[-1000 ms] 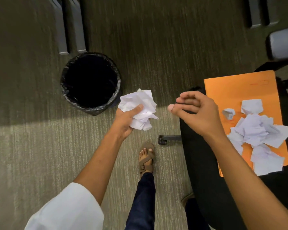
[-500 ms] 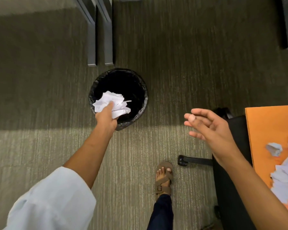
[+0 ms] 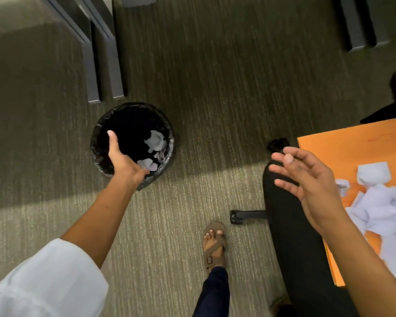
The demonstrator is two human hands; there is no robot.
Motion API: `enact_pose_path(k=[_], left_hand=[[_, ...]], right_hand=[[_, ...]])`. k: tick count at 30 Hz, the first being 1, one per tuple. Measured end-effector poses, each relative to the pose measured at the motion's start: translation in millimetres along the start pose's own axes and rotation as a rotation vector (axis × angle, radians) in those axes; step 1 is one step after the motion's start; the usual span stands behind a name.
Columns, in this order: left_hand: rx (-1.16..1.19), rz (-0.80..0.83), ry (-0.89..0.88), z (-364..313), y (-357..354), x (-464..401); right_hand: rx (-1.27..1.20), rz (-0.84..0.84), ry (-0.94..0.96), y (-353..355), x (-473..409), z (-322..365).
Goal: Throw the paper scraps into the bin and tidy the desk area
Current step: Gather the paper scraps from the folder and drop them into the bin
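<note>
A round bin (image 3: 96, 143) lined with a black bag stands on the carpet. White crumpled paper scraps (image 3: 155, 143) lie inside it on the right. My left hand (image 3: 121, 160) hangs open over the bin's near rim, thumb pointing away, holding nothing. My right hand (image 3: 306, 179) is open with fingers spread, above a black chair seat. More white paper scraps (image 3: 384, 207) lie on an orange folder (image 3: 343, 147) at the right edge, just right of that hand.
The black chair seat (image 3: 293, 236) and its wheeled base leg (image 3: 245, 215) sit at the right. Grey desk legs (image 3: 105, 72) stand behind the bin, more (image 3: 357, 24) at the top right. My sandalled foot (image 3: 214, 245) stands on the carpet.
My left hand carried the crumpled paper over the bin and let it go; the paper now lies inside. My right hand opened its fingers.
</note>
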State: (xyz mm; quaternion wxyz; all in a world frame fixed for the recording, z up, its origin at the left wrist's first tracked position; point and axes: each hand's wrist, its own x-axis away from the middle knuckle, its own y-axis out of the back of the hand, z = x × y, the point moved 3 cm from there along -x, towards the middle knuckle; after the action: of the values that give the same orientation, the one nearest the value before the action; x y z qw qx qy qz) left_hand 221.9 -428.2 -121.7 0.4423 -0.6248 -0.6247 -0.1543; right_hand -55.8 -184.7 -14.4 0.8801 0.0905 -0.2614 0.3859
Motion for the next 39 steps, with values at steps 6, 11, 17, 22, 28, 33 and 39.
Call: enact_pose_path(k=[6, 11, 17, 22, 28, 33, 39], left_hand=[[-0.827, -0.186, -0.208, 79, -80, 30], [-1.199, 0.373, -0.476, 177, -181, 116], [-1.737, 0.942, -0.678, 266, -262, 178], [-2.109, 0.771, -0.623, 312, -285, 183], [-2.307, 0.564, -0.459, 330, -297, 187], [-2.276, 0.55, -0.478, 332, -304, 180], [-2.194, 0.593, -0.481, 330, -312, 169]], right_hand=[[0.037, -0.257, 0.062, 70, 28, -3], [0.229, -0.62, 0.109, 179, 64, -13], [0.574, -0.723, -0.05, 293, 82, -38], [0.594, -0.583, -0.149, 320, 66, -56], [0.569, -0.492, -0.179, 330, 53, -64], [0.591, -0.422, -0.195, 329, 48, -67], [0.61, -0.315, -0.039, 311, 34, -65]])
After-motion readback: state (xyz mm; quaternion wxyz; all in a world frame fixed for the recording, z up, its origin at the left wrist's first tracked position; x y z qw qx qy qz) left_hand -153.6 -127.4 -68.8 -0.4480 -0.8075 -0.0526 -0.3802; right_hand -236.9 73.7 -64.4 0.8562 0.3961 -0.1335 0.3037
